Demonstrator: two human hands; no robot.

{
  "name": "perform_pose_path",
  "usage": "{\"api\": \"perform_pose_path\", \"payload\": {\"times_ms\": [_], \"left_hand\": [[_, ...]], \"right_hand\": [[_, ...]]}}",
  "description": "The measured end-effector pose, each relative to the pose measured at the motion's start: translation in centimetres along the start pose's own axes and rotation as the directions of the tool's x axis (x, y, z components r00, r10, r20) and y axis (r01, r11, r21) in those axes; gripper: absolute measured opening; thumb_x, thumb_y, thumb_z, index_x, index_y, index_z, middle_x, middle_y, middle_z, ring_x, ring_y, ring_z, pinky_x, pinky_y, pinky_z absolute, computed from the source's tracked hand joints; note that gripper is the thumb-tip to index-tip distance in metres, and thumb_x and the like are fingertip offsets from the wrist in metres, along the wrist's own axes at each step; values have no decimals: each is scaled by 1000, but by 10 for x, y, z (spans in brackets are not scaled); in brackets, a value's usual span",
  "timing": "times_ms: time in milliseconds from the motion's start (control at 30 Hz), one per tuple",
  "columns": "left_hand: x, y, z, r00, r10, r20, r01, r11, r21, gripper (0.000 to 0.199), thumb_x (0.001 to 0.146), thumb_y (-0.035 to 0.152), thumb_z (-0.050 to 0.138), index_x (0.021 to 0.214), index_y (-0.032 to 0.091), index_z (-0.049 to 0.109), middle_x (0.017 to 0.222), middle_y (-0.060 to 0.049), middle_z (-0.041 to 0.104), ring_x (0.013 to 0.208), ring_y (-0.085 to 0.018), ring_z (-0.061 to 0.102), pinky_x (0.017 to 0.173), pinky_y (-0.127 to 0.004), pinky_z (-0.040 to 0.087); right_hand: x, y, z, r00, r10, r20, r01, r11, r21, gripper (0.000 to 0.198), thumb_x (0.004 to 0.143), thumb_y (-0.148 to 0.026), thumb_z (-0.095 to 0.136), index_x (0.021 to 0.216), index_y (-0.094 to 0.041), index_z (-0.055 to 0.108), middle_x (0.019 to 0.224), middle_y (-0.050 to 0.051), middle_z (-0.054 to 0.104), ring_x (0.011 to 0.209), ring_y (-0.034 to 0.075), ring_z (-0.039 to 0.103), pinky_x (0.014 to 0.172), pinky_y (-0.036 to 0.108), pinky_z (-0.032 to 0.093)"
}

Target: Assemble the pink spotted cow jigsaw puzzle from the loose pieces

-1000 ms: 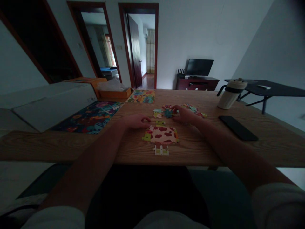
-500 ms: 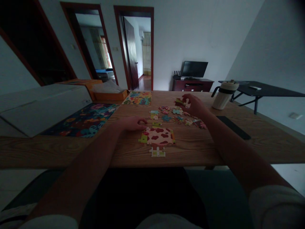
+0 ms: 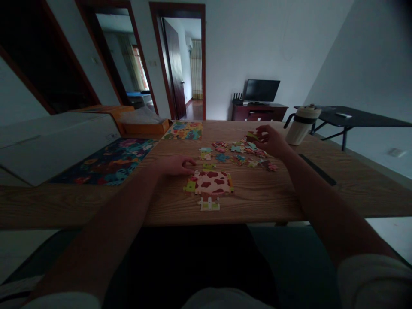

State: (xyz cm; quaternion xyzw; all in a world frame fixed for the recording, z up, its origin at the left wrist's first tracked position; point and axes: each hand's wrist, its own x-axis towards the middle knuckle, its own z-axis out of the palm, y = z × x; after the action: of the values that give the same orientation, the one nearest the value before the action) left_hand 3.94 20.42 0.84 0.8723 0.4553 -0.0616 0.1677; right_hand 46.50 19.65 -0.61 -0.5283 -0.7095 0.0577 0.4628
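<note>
My right hand pinches a dark green and brown puzzle piece above the far side of the table. Below and left of it lies a scattered heap of puzzle pieces. My left hand rests on the wood with thumb and forefinger apart and nothing visible between them. Its fingertips are beside the top left corner of a joined puzzle section, pink with dark red patches. A white and green piece lies at its lower edge, and a green piece lies just above it.
A white box and an orange box stand at the left, by a dark blue picture sheet. A colourful sheet lies farther back. At the right are a white flask and a flat black object.
My right hand has shifted to the right with the puzzle piece, away from the heap. My left hand stays by the joined section. The view has moved slightly.
</note>
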Motion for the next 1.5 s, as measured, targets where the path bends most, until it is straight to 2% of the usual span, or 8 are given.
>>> {"api": "perform_pose_path", "payload": {"times_ms": [267, 600, 833, 967, 1067, 1167, 1333, 1500], "left_hand": [[-2, 3, -2, 1000, -17, 15, 16, 1000, 22, 71, 84, 69, 58, 142, 29, 57, 131, -6, 67, 111, -26, 64, 94, -32, 46], [-5, 10, -4, 1000, -11, 7, 11, 1000, -15, 72, 82, 67, 61, 142, 27, 57, 140, -7, 62, 117, -26, 62, 101, -32, 44], [-4, 10, -5, 1000, 0, 19, -1, 1000, 8, 70, 84, 67, 59, 143, 28, 56, 133, -7, 67, 111, -25, 64, 95, -31, 45], [-6, 12, -6, 1000, 7, 31, -8, 1000, 21, 70, 84, 66, 58, 143, 28, 56, 133, -7, 66, 112, -25, 64, 96, -30, 45], [-6, 12, -5, 1000, 16, 22, -16, 1000, 5, 70, 84, 65, 59, 142, 26, 57, 133, -8, 66, 111, -25, 64, 97, -32, 45], [-5, 12, -4, 1000, 14, 18, -14, 1000, 7, 70, 84, 66, 59, 142, 27, 57, 133, -8, 66, 111, -26, 64, 97, -33, 45], [-7, 15, -5, 1000, -6, 12, 6, 1000, 30, 72, 84, 67, 58, 144, 28, 55, 140, -7, 62, 120, -27, 60, 101, -33, 43], [-9, 19, -7, 999, -36, 13, 35, 999, 37, 70, 84, 66, 59, 144, 30, 55, 139, -7, 63, 119, -27, 61, 100, -33, 44]], "right_hand": [[-4, -19, 4, 999, -34, 24, 34, 999, 16, 63, 70, -61, 78, 114, -21, 59, 99, 11, 67, 74, 21, 65, 66, 39, 58], [-14, -46, 31, 973, -7, 230, -23, 991, 128, 61, 72, -52, 77, 121, -22, 59, 112, 12, 65, 81, 22, 68, 69, 37, 60], [-18, -52, 35, 954, -10, 300, -32, 990, 135, 57, 76, -46, 76, 125, -22, 60, 115, 12, 67, 86, 22, 70, 72, 36, 61], [-22, -61, 35, 923, -16, 385, -68, 977, 203, 55, 78, -41, 75, 128, -26, 57, 125, 11, 65, 88, 22, 72, 70, 36, 61], [-29, -80, 33, 879, -5, 477, -138, 954, 265, 55, 78, -40, 76, 128, -27, 56, 119, 10, 69, 90, 23, 72, 69, 36, 60], [-42, -102, 26, 843, -48, 536, -141, 942, 306, 49, 79, -41, 75, 123, -26, 59, 109, 7, 73, 94, 24, 73, 75, 37, 60], [-82, -119, 8, 783, -33, 621, -125, 970, 209, 41, 84, -38, 70, 122, -27, 62, 101, 6, 74, 90, 24, 73, 75, 38, 60], [-130, -117, 1, 857, 34, 514, -54, 998, 26, 29, 87, -37, 66, 115, -28, 68, 101, 6, 73, 86, 23, 71, 74, 38, 59]]}}
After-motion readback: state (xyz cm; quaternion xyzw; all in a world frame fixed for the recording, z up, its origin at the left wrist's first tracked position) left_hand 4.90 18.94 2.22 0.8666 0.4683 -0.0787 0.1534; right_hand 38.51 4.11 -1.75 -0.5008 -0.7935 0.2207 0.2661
